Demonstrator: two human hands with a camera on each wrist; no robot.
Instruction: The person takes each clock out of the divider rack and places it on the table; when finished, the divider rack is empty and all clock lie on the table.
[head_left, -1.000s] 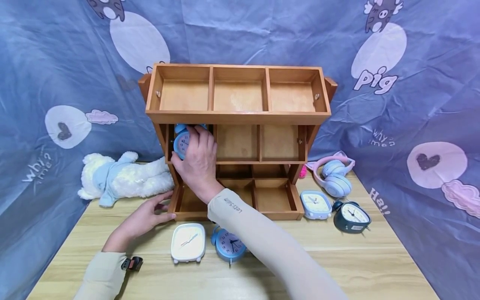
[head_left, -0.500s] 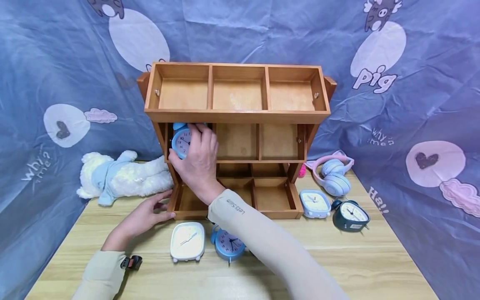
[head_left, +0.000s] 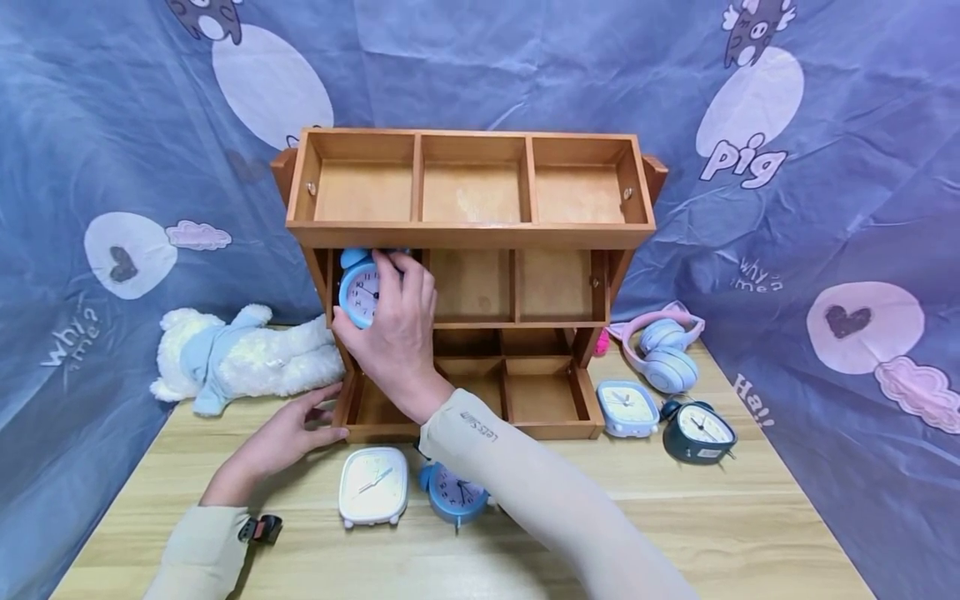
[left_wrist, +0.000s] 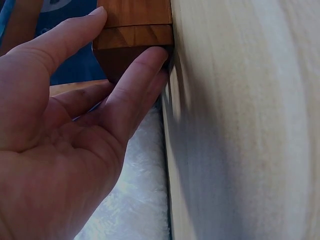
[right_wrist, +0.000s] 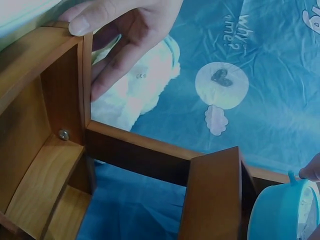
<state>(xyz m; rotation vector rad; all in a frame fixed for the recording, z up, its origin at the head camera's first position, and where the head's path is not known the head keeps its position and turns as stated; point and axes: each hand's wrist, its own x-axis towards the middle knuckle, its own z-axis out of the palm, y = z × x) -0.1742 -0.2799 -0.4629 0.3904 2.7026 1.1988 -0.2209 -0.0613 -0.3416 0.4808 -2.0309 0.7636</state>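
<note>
My right hand (head_left: 397, 329) holds a round light-blue twin-bell alarm clock (head_left: 357, 293) at the left compartment of the rack's middle tier. The fingers cover the clock's right side. In the right wrist view the same clock (right_wrist: 272, 212) appears at the lower right edge, fingertips on it. The wooden three-tier storage rack (head_left: 472, 236) stands on the table. With thumb and fingers, my left hand (head_left: 288, 429) grips the front left corner of its lowest tray. The left wrist view shows that hand (left_wrist: 85, 135) at the tray corner (left_wrist: 132, 35).
A white square clock (head_left: 373, 486) and another blue twin-bell clock (head_left: 456, 493) sit before the rack. On the right are a light-blue square clock (head_left: 628, 408), a dark green clock (head_left: 699, 433) and cat-ear headphones (head_left: 663, 350). A white plush bear (head_left: 247, 358) lies left.
The blue clock in my right hand has come slightly forward and down, towards the compartment's front edge. The left hand keeps its place on the tray corner. The view has shifted a little.
</note>
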